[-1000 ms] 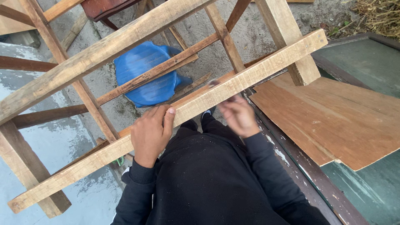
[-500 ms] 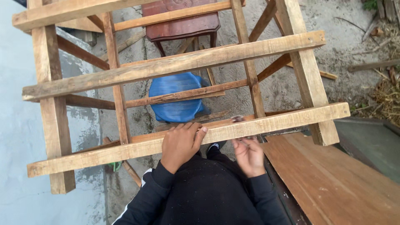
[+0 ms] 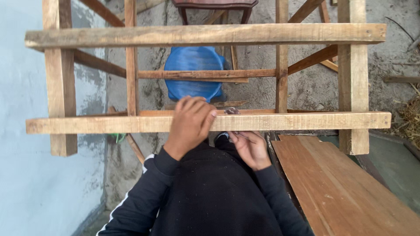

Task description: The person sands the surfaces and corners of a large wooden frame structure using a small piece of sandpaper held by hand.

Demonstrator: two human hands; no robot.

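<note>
A rough wooden frame (image 3: 205,74) of unplaned, pale brown timber fills the head view, its grain coarse and its edges chipped. 2 long square-edged rails run across it: the far rail (image 3: 205,35) near the top and the near rail (image 3: 306,121) just in front of the person. Upright posts and thinner slanted braces join them, and a slim cross slat (image 3: 205,74) lies between the 2 rails.

The left hand (image 3: 190,124) lies palm down over the near rail, fingers curled over its far edge and thumb side toward the middle, pressing on the wood rather than closing around anything loose. The right hand (image 3: 250,147) sits just below the same rail, palm turned up and fingers loosely bent; something small and dark seems to lie at the fingertips, but it is too blurred to tell whether the hand grips it.

Below the frame a round blue plastic tub (image 3: 192,74) with a smooth sheen rests on gritty grey concrete ground (image 3: 306,87). To the right lie flat reddish-brown boards (image 3: 345,188), smooth-faced. Both sleeves are black, with white stripes on the left one.
</note>
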